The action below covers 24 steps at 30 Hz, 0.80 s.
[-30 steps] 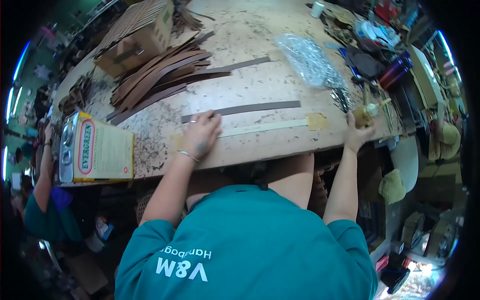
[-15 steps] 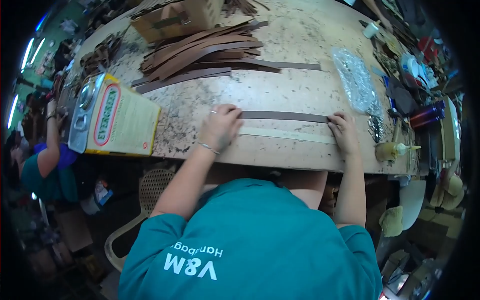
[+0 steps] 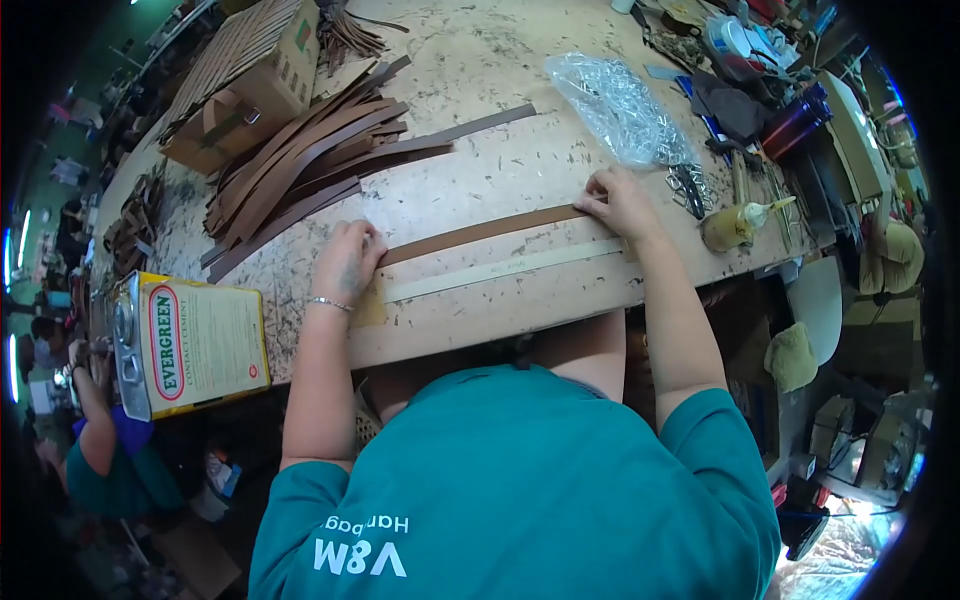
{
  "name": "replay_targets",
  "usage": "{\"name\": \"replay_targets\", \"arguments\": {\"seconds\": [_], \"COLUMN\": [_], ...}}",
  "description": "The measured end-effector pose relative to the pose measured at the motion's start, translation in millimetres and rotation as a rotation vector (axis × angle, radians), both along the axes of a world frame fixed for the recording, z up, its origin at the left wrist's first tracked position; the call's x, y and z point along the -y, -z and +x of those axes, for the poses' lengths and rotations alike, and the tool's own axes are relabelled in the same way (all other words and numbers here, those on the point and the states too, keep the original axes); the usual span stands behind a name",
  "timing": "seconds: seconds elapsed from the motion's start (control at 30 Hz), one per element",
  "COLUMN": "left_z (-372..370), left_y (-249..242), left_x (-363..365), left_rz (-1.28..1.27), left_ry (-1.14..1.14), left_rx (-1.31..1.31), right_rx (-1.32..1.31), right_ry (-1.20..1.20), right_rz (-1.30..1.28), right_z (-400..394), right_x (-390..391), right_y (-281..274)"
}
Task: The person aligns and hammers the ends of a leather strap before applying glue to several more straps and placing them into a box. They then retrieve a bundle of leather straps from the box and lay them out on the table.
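A long brown leather strip [image 3: 480, 235] stretches between my two hands, just above or on the worktable [image 3: 570, 300]. My left hand [image 3: 350, 260] is closed with its fingertips on the strip's left end. At the other end my right hand [image 3: 617, 200] pinches the strip between thumb and fingers. Closer to my body, a pale narrow strip [image 3: 505, 272] lies on the table roughly parallel to the leather one, with small faint writing on it. Tan tape-like patches [image 3: 370, 308] show by its ends.
A pile of brown strips [image 3: 310, 150] lies beyond my left hand, beside a cardboard box [image 3: 245, 85]. A contact cement tin [image 3: 205, 345] stands left. On the right are a plastic bag of metal hardware [image 3: 620, 110] and a glue bottle [image 3: 735, 227]. Another person [image 3: 110, 460] is at far left.
The view has turned, so the table appears tilted. The strip between my hands now shows a browner face than the greyish one before. Both hands are still at its ends.
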<state>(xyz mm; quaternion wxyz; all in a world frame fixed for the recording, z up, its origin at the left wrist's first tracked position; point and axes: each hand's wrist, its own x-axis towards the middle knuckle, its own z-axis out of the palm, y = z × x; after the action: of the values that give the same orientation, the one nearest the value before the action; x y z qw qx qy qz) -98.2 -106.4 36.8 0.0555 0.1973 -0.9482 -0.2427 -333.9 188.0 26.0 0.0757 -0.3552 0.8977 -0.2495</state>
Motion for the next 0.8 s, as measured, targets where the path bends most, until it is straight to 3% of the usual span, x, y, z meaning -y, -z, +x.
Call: {"name": "replay_targets", "arguments": {"seconds": [0.03, 0.07, 0.13, 0.23, 0.37, 0.43, 0.47, 0.53, 0.63, 0.7, 0.77, 0.8], "left_z": [3.3, 6.8, 13.1, 28.3, 36.5, 37.7, 38.3, 41.4, 44.5, 43.5, 34.2, 21.5], "left_y": [2.4, 6.0, 14.1, 18.2, 27.2, 29.0, 32.1, 39.1, 36.3, 26.7, 18.0, 9.5], "left_x": [0.3, 2.3, 6.4, -1.2, -6.5, -4.6, -2.1, 1.2, -0.7, -10.2, -22.5, -36.2], "left_rz": [-0.182, -0.181, -0.165, -0.145, -0.043, -0.027, 0.0, 0.073, 0.103, 0.124, 0.167, 0.294], "left_ry": [-0.005, 0.0, -0.015, -0.046, -0.093, -0.137, -0.137, -0.151, -0.181, -0.223, -0.044, 0.03], "left_rx": [-0.121, -0.121, -0.357, -0.357, -0.366, -0.381, -0.432, -0.5, -0.552, -0.576, -0.59, -0.581], "right_rx": [-0.213, -0.213, -0.265, -0.1, -0.169, -0.459, -0.466, -0.3, -0.394, -0.411, -0.434, -0.243], "right_ry": [0.022, 0.027, 0.113, 0.154, -0.136, -0.033, -0.042, 0.022, -0.104, -0.12, -0.116, -0.157], "right_rz": [-0.111, -0.109, -0.328, -0.38, -0.4, -0.35, -0.359, -0.03, 0.127, 0.082, 0.041, -0.024], "right_z": [-1.5, -0.4, -0.1, 12.2, 2.4, -21.4, -24.7, -31.4, -37.9, -32.5, -21.3, -6.9], "right_x": [-3.6, -5.3, -7.8, 17.8, 96.0, 134.4, 140.2, 146.6, 138.7, 124.4, 111.5, 103.5], "right_y": [11.2, 15.1, 19.7, 8.0, 9.1, 21.1, 18.8, 14.6, 13.3, 5.9, -18.7, -43.1]}}
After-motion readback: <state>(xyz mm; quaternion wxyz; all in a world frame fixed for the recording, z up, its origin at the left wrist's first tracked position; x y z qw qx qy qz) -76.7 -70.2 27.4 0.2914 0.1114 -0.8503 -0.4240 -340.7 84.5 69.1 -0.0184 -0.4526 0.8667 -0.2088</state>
